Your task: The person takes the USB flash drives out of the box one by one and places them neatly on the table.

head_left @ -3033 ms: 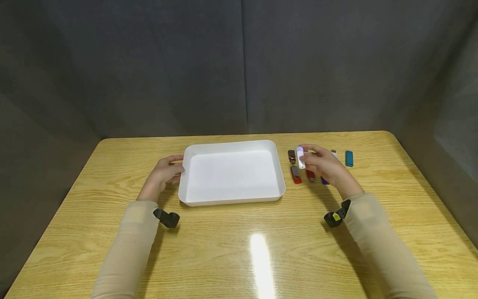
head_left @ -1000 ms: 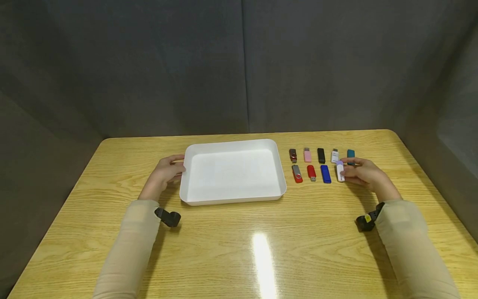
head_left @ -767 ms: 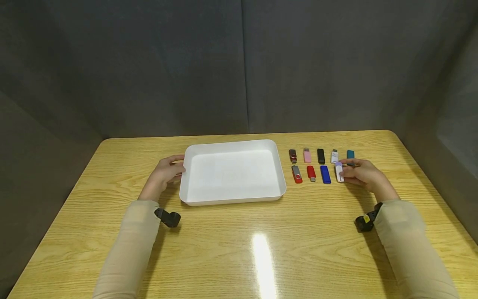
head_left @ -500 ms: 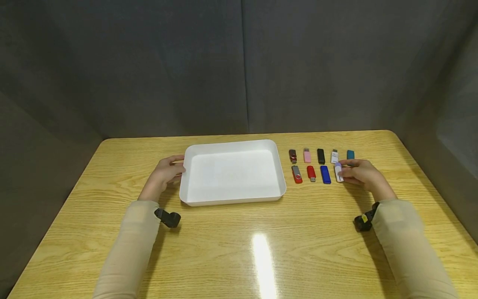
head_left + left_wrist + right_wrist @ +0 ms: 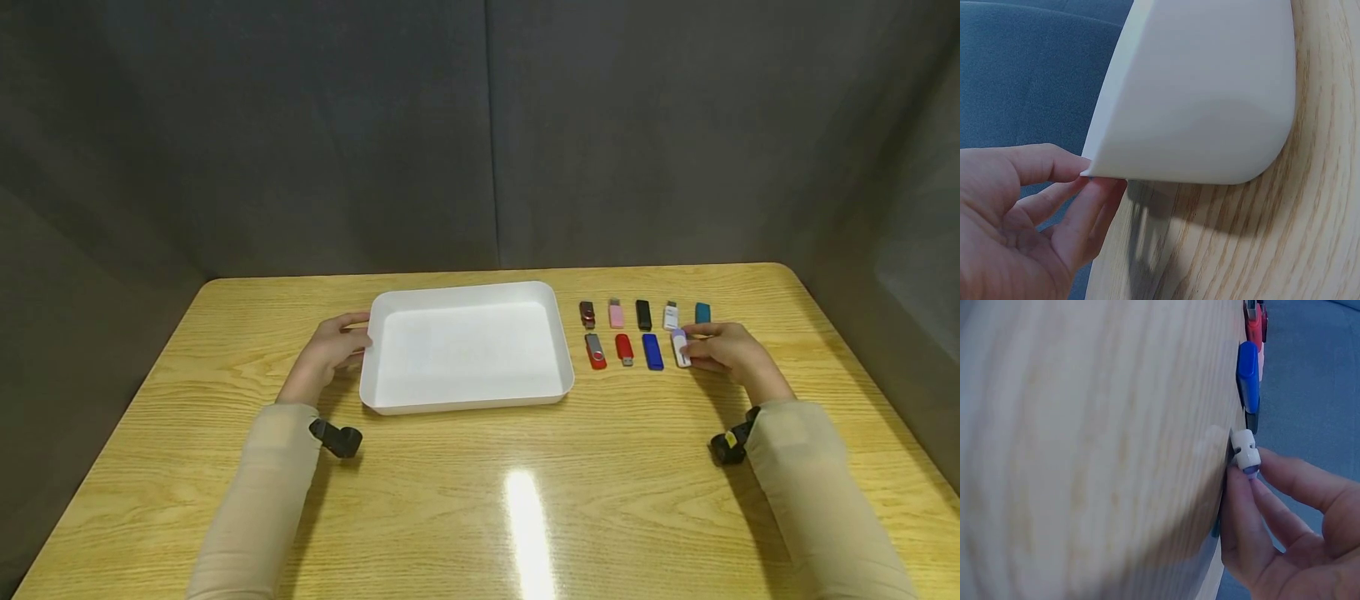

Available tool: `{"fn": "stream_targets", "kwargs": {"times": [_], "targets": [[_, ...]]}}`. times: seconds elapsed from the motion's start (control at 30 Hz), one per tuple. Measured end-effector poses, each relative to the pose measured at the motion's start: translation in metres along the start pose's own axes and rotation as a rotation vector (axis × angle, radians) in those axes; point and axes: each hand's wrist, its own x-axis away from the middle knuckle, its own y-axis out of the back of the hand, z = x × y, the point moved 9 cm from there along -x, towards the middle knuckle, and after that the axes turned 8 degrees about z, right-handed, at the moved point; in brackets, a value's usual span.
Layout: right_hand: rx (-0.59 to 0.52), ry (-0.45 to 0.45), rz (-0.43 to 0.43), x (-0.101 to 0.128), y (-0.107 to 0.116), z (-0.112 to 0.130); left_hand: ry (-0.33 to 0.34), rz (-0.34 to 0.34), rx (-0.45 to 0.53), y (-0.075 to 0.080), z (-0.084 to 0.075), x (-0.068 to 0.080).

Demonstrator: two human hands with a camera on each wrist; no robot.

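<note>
Sticks lined up beside the tray

Fingers of the right hand (image 5: 731, 352) pinch a white-and-lilac stick (image 5: 680, 347) at the near-row end of a small grid of USB sticks on the desk (image 5: 480, 492). That stick lies on the wood, or just off it; the right wrist view shows thumb and fingers closed narrowly on its capped end (image 5: 1245, 452), with the blue stick (image 5: 1247, 376) next along from the grip. Further from the grip in the same row lie a red stick (image 5: 625, 348) and a red-and-grey one (image 5: 595, 350). Beyond the grip, the far row holds a teal stick (image 5: 702, 312), a white one (image 5: 671, 316), a black one (image 5: 642, 314), a pink one (image 5: 616, 312) and a dark red one (image 5: 587, 314).

The left hand (image 5: 330, 350) holds the white tray (image 5: 372, 350) by its rim, thumb on top and fingers curled beneath, as the left wrist view shows (image 5: 1094, 165). No sticks lie in the tray, which sits well apart from the right grip, past the whole grid.

Judging by this, the step in hand is setting the lilac stick square in its slot beside the blue one. The next move likely calls for loosening the pinch without nudging the neighbours, then drawing the hand clear.
</note>
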Motion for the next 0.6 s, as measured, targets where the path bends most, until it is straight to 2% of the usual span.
{"fn": "stream_targets", "kwargs": {"times": [0.37, 0.6], "targets": [[-0.086, 0.029, -0.036, -0.0096, 0.0080, -0.0089, -0.004, -0.002, -0.003, 0.0006, 0.0015, -0.0006], [-0.007, 0.007, -0.045, -0.0033, 0.0052, -0.0046, 0.003, -0.004, 0.002, 0.0009, 0.0008, -0.0018]]}}
